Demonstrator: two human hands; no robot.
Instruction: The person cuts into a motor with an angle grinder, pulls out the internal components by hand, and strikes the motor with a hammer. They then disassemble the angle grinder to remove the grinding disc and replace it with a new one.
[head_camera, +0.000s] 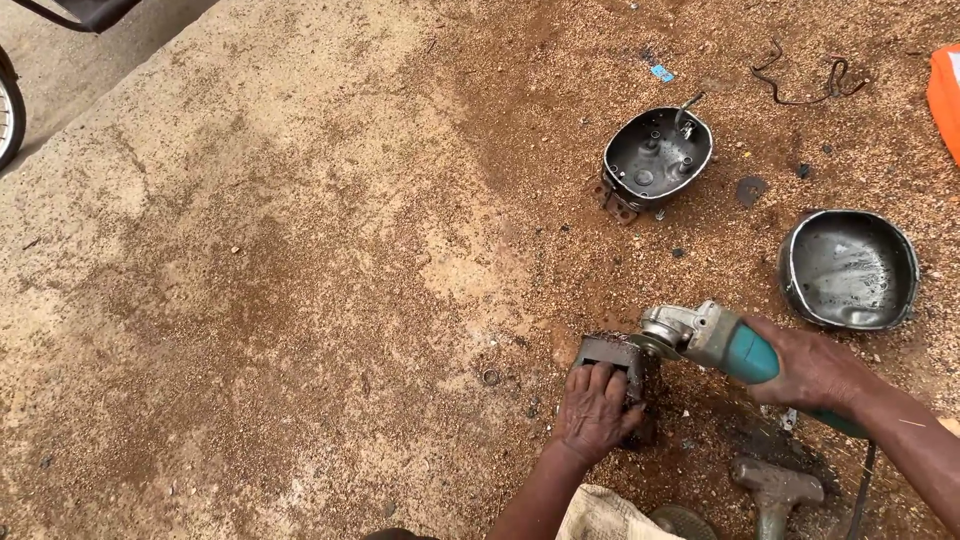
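Outdoor ground (300, 280): rough concrete on the left of the frame, running into brown gravelly dirt, oil-stained, on the right.

Bottom edge, centre-right: a hammer head (775, 487) is lying on the dark patch, a bit of pale cloth (600, 515) just left of it.

Lower centre-right: left hand (595, 408) is pressing down on a dark greasy metal block (612, 352), fingers curled over its near edge, gripping it against the ground. Right hand (812, 370) is wrapping closed around the teal body of an angle grinder (710, 338); the grey gear head is pointing left, disc end sitting right at the top right edge of the block. Can't tell if the disc is spinning. The cord is trailing down toward the bottom right.

Right of centre, just above the right hand: an empty oval steel shell half (848, 268), open side up, lying well apart from the block.

Further up, upper centre-right: a second shell half (655, 158) with mounting feet and fittings inside, also open side up.

Top right: a loose piece of dark wire (810, 85) and an orange object (945, 95) cut off by the frame edge. Far left edge: part of a wheel (8, 115).
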